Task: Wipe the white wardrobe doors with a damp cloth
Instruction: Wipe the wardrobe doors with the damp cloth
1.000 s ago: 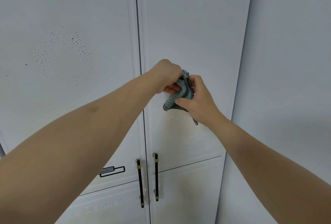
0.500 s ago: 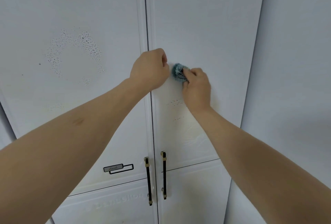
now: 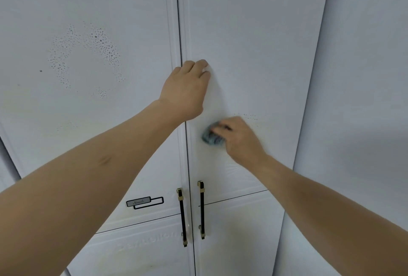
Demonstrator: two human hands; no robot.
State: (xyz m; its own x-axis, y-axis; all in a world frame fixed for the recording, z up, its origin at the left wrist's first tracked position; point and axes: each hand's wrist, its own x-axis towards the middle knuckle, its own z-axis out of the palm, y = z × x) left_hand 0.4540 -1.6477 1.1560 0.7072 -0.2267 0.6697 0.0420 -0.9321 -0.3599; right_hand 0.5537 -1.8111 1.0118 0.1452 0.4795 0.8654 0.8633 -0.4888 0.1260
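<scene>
Two white wardrobe doors fill the view: the left door (image 3: 92, 134) and the right door (image 3: 254, 28). My right hand (image 3: 239, 139) grips a bunched blue-grey cloth (image 3: 209, 137) and presses it on the right door, just right of the centre seam. Most of the cloth is hidden under my fingers. My left hand (image 3: 187, 90) rests on the right door above the cloth, across the seam, holding nothing. A ring of water droplets (image 3: 88, 55) sits on the left door. A few small droplets (image 3: 250, 117) show above my right hand.
Two black and gold handles (image 3: 183, 216) (image 3: 202, 209) hang either side of the seam below my hands. A small name label (image 3: 144, 201) is fixed low on the left door. A plain white wall (image 3: 364, 77) stands to the right of the wardrobe.
My hands have parted. The right hand has bunched the cloth and moved it down the right door. The left hand has let go of the cloth and shifted up onto the door.
</scene>
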